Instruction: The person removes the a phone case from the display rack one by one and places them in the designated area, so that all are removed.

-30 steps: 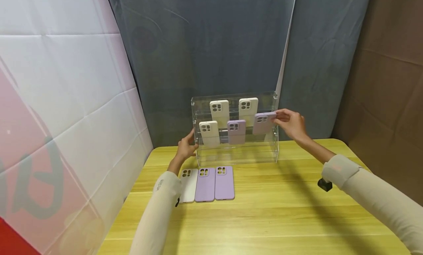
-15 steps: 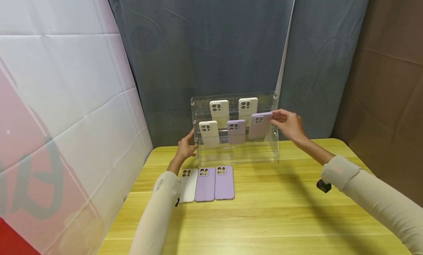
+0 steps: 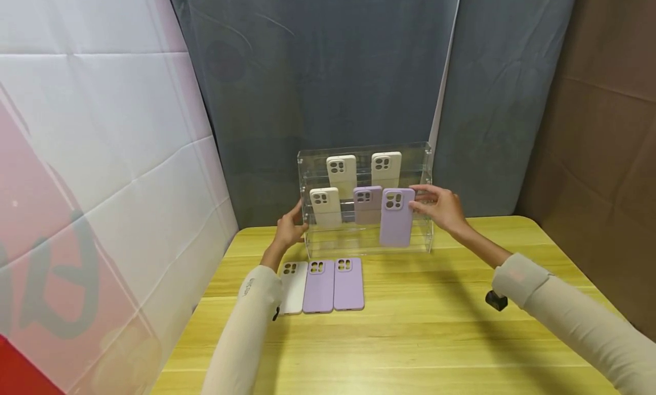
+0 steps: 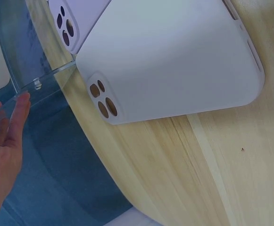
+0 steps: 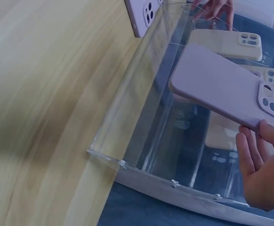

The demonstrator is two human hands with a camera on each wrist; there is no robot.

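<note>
My right hand [image 3: 442, 210] pinches the right edge of a purple phone case [image 3: 396, 221], its camera cutouts at the top. The case is upright in front of a clear acrylic display rack [image 3: 366, 247]; in the right wrist view the purple phone case [image 5: 212, 77] is tilted above the tiers. My left hand [image 3: 288, 229] holds the rack's left side panel, with fingers [image 4: 18, 115] at its edge in the left wrist view. The rack bears white cases [image 3: 325, 207] on two tiers and a purple case [image 3: 367, 206] beside the held one.
One white case [image 3: 294, 289] and two purple cases [image 3: 318, 287] lie side by side on the wooden table [image 3: 410, 338], before the rack's left half. A grey curtain [image 3: 328, 70] hangs behind, and a white cloth wall [image 3: 128, 127] stands to the left.
My right hand has lifted the purple case out of the rack's right end and brought it forward, down and left. The left hand has stayed at the rack's side.
</note>
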